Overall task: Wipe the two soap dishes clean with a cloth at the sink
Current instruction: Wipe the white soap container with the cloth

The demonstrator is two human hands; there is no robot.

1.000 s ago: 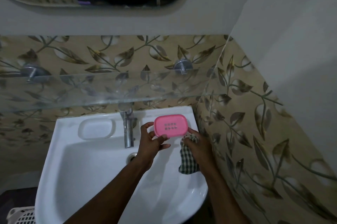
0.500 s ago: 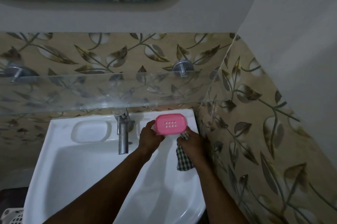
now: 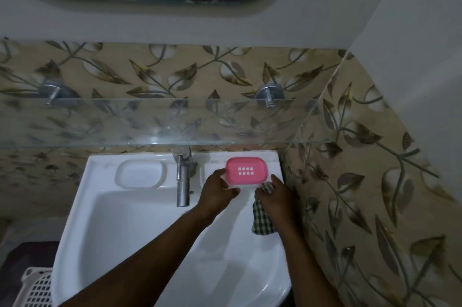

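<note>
Pink soap dish (image 3: 246, 171) at the back right corner of the sink (image 3: 120, 236), over the ledge just right of the tap (image 3: 183, 183), long axis running left to right along the back wall, a small grid of holes facing up. Straight ahead of both hands, right at the fingertips. Left hand (image 3: 217, 193) curled round the dish's left end and near edge, gripping it. Right hand (image 3: 278, 198) bunched round a checked cloth (image 3: 263, 220), one finger stretched up to the dish's right end, touching or nearly so; the rest of the cloth hanging down from the fist over the basin. Resting on the ledge or held just above it: cannot tell, with only a strip of white visible under the near edge. White soap dish (image 3: 140, 173) on the ledge at the other side of the tap, well apart from both hands, same left-to-right lie, nearer the left hand than the right. Judged from this: pink dish the one in hand; white one likely calling for a reach across the tap, cloth carried over by the right hand. Counted: two soap dishes, one pink and one white; one cloth; one tap; two hands. Beyond that, one glass shelf (image 3: 150, 124) on two metal pegs (image 3: 269, 95) above the sink, and one white basket (image 3: 35, 286) low at the left.
</note>
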